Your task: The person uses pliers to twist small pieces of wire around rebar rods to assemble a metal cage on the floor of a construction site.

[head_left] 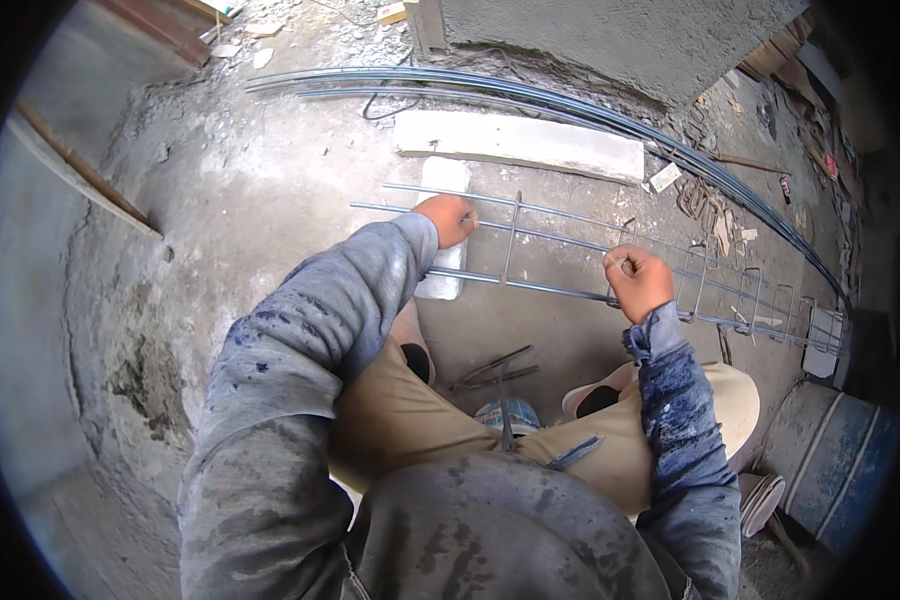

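Note:
A long cage of thin steel rods (560, 250) with square stirrups lies across the concrete floor in front of me, resting on white blocks. My left hand (448, 216) grips one of the upper rods near the cage's left end. Further right, my right hand (638, 282) is closed around a stirrup (625, 240) where it meets a lower rod. Both arms wear a stained grey-blue sleeve. I crouch with my knees in tan trousers below the cage.
A bundle of long curved steel bars (590, 110) runs behind the cage, beside a white concrete slab (518, 142). Pliers-like tools (495, 370) lie on the floor between my feet. A blue drum (838, 455) stands at right. Rubble lines the far right edge.

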`<act>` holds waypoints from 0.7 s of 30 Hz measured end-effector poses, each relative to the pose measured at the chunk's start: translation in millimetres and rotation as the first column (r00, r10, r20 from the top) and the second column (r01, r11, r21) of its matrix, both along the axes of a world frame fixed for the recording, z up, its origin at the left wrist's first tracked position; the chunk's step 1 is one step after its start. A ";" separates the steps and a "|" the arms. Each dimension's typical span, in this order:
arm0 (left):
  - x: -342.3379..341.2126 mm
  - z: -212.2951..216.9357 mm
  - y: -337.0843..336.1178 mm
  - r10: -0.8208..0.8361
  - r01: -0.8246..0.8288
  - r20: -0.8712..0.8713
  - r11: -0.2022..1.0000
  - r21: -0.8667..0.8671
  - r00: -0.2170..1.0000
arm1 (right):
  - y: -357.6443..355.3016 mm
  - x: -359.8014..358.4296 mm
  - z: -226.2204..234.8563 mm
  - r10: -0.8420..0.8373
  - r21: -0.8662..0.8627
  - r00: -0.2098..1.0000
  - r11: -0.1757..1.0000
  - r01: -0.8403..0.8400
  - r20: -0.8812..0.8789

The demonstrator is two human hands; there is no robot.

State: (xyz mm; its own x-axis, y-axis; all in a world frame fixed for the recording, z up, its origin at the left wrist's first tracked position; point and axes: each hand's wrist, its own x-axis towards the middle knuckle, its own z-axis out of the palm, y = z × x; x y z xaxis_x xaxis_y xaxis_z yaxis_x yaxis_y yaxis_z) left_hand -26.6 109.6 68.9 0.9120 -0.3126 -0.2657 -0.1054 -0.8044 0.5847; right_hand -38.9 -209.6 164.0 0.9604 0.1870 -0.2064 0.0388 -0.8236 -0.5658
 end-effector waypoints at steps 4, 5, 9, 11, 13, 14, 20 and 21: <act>2.6 5.5 -0.4 -0.055 0.052 0.040 0.996 0.070 0.998 | -8.5 60.6 -13.6 0.130 -0.122 0.976 0.986 -0.110 0.175; 2.7 4.6 -0.4 -0.070 0.067 0.043 0.995 0.078 0.997 | -12.7 74.1 -16.0 0.152 -0.179 0.967 0.977 -0.116 0.205; 3.9 -2.4 1.3 -0.110 0.103 0.068 0.990 0.094 0.992 | -10.4 109.4 -30.3 0.297 -0.332 0.943 0.914 -0.235 0.149; 4.9 -4.5 1.8 -0.125 0.115 0.085 0.987 0.114 0.988 | 3.6 109.7 -43.4 0.348 -0.378 0.936 0.875 -0.302 0.057; 6.3 -5.0 1.7 -0.131 0.122 0.058 0.983 0.134 0.990 | 20.4 101.3 -59.7 0.399 -0.449 0.917 0.816 -0.364 -0.019; 7.2 -4.8 1.2 -0.137 0.128 0.056 0.981 0.146 0.989 | 28.1 97.6 -68.1 0.410 -0.498 0.906 0.766 -0.406 -0.109; 4.3 -2.3 -3.4 -0.160 0.143 0.058 0.963 0.229 0.985 | 28.8 90.1 -95.2 0.355 -0.355 0.935 0.874 -0.331 0.003; 3.1 -2.1 -4.9 -0.163 0.136 0.094 0.960 0.245 0.982 | 27.6 91.7 -97.0 0.350 -0.337 0.937 0.882 -0.330 -0.001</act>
